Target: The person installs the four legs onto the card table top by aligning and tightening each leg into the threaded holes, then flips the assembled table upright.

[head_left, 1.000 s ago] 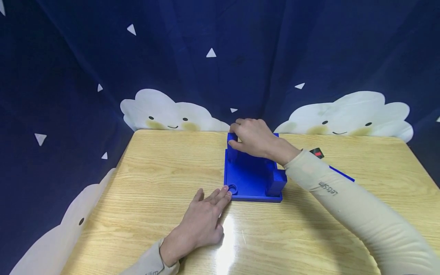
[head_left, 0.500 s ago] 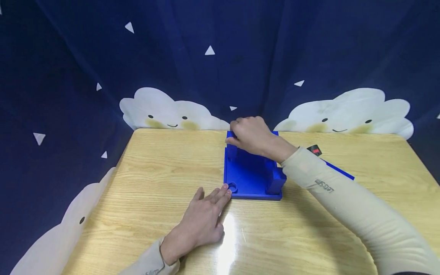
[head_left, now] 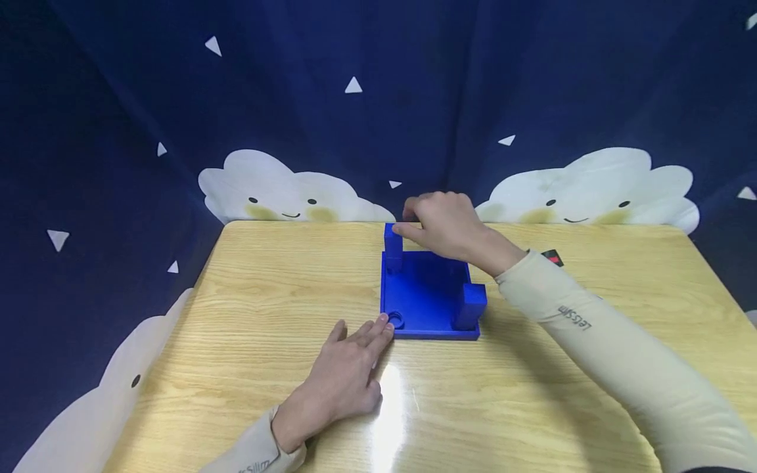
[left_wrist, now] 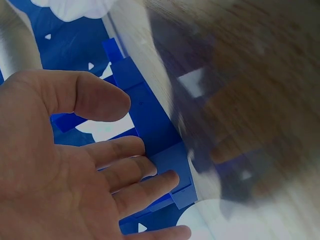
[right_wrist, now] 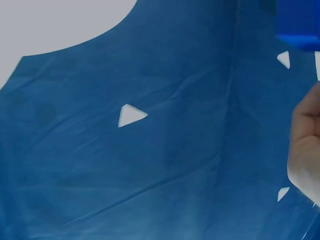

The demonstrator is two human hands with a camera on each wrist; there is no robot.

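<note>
A blue square base [head_left: 422,289] with a raised rim lies on the table. One blue square post [head_left: 393,248] stands at its back left corner, another blue post [head_left: 471,305] at the front right. At the front left corner is a bare round socket [head_left: 395,320]. My left hand [head_left: 345,371] has its fingers stretched out, fingertips against the base beside that socket; the left wrist view shows these fingers [left_wrist: 132,172] along the base's side. My right hand [head_left: 446,223] is above the back edge, thumb tip right at the back left post's top. It covers the back right corner.
A small black object with a red mark [head_left: 552,257] lies beyond my right forearm. My right sleeve [head_left: 568,315] mostly covers a blue piece on the table. A dark blue curtain [head_left: 355,131] with clouds and triangles hangs behind the table [head_left: 284,282].
My right hand has shifted right and slightly up from the back left post, uncovering more of it. The left hand keeps its place at the front left corner.
</note>
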